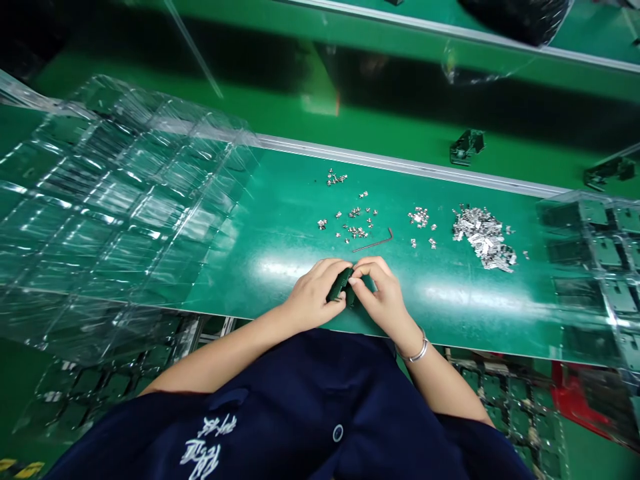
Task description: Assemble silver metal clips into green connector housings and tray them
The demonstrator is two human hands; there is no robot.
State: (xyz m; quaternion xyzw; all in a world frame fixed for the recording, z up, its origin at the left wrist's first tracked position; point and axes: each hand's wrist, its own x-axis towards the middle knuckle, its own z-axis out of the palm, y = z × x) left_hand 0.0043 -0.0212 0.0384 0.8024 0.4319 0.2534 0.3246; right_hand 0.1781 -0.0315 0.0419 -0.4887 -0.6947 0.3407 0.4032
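Observation:
Close to the front edge of the green bench, my left hand (316,295) is closed round a dark green plastic part (340,285). The thumb and forefinger of my right hand (381,292) are pinched together at the part's right side; whether a small piece sits between them is hidden. Just beyond my hands lies a dark hex key (374,241) with a bent end. Small shiny metal pieces (357,232) are scattered behind it, and a second small group of metal pieces (419,217) is further right.
A large heap of silvery metal pieces (483,237) lies on the right of the bench (280,200). Stacked clear compartment trays (150,193) stand at the left, and more trays holding green parts (607,253) at the right. Behind the metal rail stands a dark green part (467,147).

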